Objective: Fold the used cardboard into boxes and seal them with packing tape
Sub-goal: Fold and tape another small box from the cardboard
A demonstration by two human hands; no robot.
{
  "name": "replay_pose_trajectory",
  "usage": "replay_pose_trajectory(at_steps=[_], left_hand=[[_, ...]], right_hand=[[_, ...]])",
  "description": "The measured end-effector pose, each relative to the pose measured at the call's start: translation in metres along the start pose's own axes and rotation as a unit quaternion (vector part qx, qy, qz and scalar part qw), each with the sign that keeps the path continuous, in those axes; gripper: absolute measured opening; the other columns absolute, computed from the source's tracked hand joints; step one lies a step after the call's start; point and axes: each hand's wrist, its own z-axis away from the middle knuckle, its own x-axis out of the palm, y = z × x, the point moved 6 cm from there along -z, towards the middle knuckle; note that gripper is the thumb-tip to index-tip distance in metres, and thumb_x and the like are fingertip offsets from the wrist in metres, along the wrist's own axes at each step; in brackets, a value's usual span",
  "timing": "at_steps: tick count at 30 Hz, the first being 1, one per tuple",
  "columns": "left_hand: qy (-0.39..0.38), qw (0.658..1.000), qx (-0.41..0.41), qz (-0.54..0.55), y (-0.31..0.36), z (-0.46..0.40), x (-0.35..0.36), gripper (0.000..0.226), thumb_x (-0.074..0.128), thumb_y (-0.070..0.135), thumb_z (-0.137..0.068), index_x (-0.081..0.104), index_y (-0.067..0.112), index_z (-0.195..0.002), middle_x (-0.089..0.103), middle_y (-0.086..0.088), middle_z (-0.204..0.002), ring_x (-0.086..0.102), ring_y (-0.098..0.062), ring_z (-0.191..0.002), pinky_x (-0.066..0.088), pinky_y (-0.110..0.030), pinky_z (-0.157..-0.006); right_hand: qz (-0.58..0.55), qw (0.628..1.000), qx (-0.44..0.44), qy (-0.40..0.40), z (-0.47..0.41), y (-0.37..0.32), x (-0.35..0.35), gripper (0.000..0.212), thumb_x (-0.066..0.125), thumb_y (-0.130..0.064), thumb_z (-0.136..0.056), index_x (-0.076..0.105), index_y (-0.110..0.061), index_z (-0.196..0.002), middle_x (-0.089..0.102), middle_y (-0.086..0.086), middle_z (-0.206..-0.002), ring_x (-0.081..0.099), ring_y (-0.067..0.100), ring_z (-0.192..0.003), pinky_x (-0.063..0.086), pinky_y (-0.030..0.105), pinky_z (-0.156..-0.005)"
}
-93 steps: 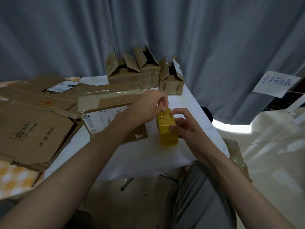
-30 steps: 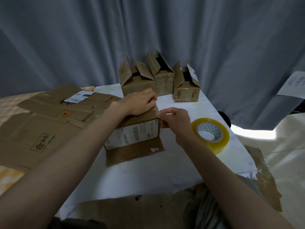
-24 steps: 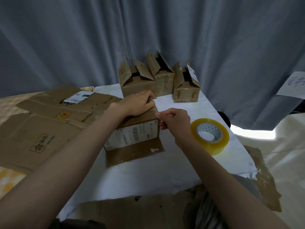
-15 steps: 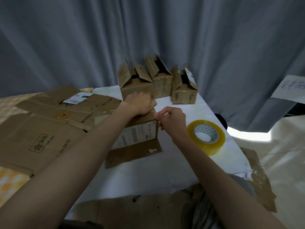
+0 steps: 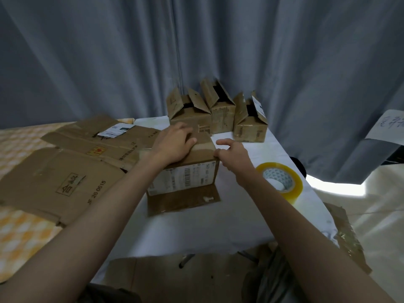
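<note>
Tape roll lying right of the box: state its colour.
Translucent yellow tape roll, white core; head view.

Grey curtain point(image 5: 109, 62) behind white-covered table point(image 5: 196, 226); pale glossy floor point(image 5: 376, 215) right

A single head-worn wide-angle camera looks forward and down over the white-covered bench point(image 5: 196, 232), close above both forearms, facing the grey curtain point(image 5: 131, 51) behind it.
</note>
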Motion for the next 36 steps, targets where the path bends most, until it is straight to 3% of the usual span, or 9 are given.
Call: replay_pose_trajectory(at_steps=[3,6,9,12,16,24,27,30,36], left_hand=[[0.008,1.0,-0.014,0.008,-0.01,0.021,0.002,0.055,0.039,0.046,-0.104,0.038,0.02,-0.152,0.037,-0.005,-0.157,0.036,-0.025,-0.141,0.029,-0.041,-0.115],[-0.011,0.999,-0.002,0.05,-0.009,0.034,0.009,0.057,0.034,0.042,-0.106,0.028,0.016,-0.157,0.026,-0.005,-0.163,0.022,-0.022,-0.15,0.013,-0.038,-0.121],[0.004,0.994,-0.001,0.105,-0.013,0.041,0.003,0.056,0.038,0.038,-0.106,0.027,0.015,-0.157,0.024,-0.005,-0.164,0.018,-0.018,-0.152,0.009,-0.037,-0.123],[0.036,0.993,-0.088,0.069,-0.039,0.05,-0.003,0.062,0.038,0.043,-0.104,0.027,0.009,-0.155,0.02,-0.014,-0.164,0.015,-0.024,-0.151,0.01,-0.043,-0.124],[0.027,0.967,-0.207,0.149,-0.067,0.073,0.005,0.08,0.035,0.052,-0.103,0.001,0.005,-0.158,-0.009,-0.011,-0.166,-0.009,-0.022,-0.153,0.0,-0.036,-0.122],[0.045,0.907,-0.232,0.349,-0.083,0.082,0.014,0.067,0.037,0.024,-0.107,-0.004,0.015,-0.159,-0.014,0.003,-0.166,-0.002,-0.016,-0.153,0.003,-0.025,-0.116],[0.079,0.874,-0.285,0.385,-0.087,0.088,0.01,0.074,0.052,0.042,-0.1,0.013,0.016,-0.158,0.012,-0.003,-0.166,0.02,-0.027,-0.15,0.019,-0.046,-0.122],[0.101,0.856,-0.319,0.393,-0.082,0.091,0.003,0.077,0.062,0.062,-0.086,0.037,0.014,-0.142,0.046,-0.009,-0.147,0.047,-0.03,-0.132,0.042,-0.052,-0.108],[0.095,0.889,-0.296,0.336,-0.067,0.088,-0.03,0.076,0.064,0.067,-0.081,0.054,0.012,-0.132,0.056,-0.009,-0.137,0.04,-0.033,-0.137,0.041,-0.05,-0.107]], right_hand=[[0.086,0.995,-0.041,-0.007,-0.018,-0.021,0.009,0.051,0.058,-0.026,-0.092,0.052,-0.022,-0.143,0.051,0.009,-0.135,0.053,0.025,-0.118,0.053,0.035,-0.09],[0.178,0.979,-0.095,-0.032,-0.029,-0.041,0.032,0.048,0.052,-0.024,-0.099,0.049,-0.017,-0.146,0.04,0.011,-0.147,0.038,0.031,-0.136,0.032,0.043,-0.116],[0.199,0.973,-0.114,-0.026,-0.03,-0.037,0.045,0.042,0.044,-0.017,-0.104,0.049,-0.01,-0.146,0.036,0.012,-0.149,0.038,0.031,-0.135,0.026,0.035,-0.117],[0.172,0.978,-0.118,-0.016,-0.029,-0.03,0.045,0.044,0.04,-0.016,-0.106,0.043,-0.009,-0.149,0.035,0.013,-0.152,0.035,0.029,-0.139,0.024,0.034,-0.117],[0.133,0.984,-0.113,-0.03,-0.028,-0.029,0.045,0.047,0.037,-0.017,-0.107,0.034,-0.01,-0.153,0.041,0.013,-0.154,0.037,0.029,-0.141,0.028,0.031,-0.113],[0.066,0.995,-0.052,-0.047,-0.032,-0.022,0.049,0.054,0.04,-0.024,-0.107,0.025,-0.014,-0.157,0.037,0.009,-0.157,0.036,0.028,-0.143,0.03,0.043,-0.119],[0.085,0.994,-0.028,-0.062,-0.031,-0.023,0.048,0.051,0.039,-0.027,-0.106,0.032,-0.011,-0.154,0.043,0.013,-0.152,0.042,0.031,-0.138,0.035,0.046,-0.116],[0.091,0.994,-0.019,-0.061,-0.024,-0.029,0.041,0.046,0.043,-0.036,-0.102,0.047,-0.008,-0.139,0.054,0.013,-0.138,0.052,0.03,-0.123,0.045,0.043,-0.104],[0.046,0.997,-0.056,-0.002,-0.001,-0.046,0.012,0.076,0.075,-0.054,-0.079,0.048,-0.017,-0.14,0.056,0.001,-0.13,0.049,0.027,-0.128,0.044,0.046,-0.107]])
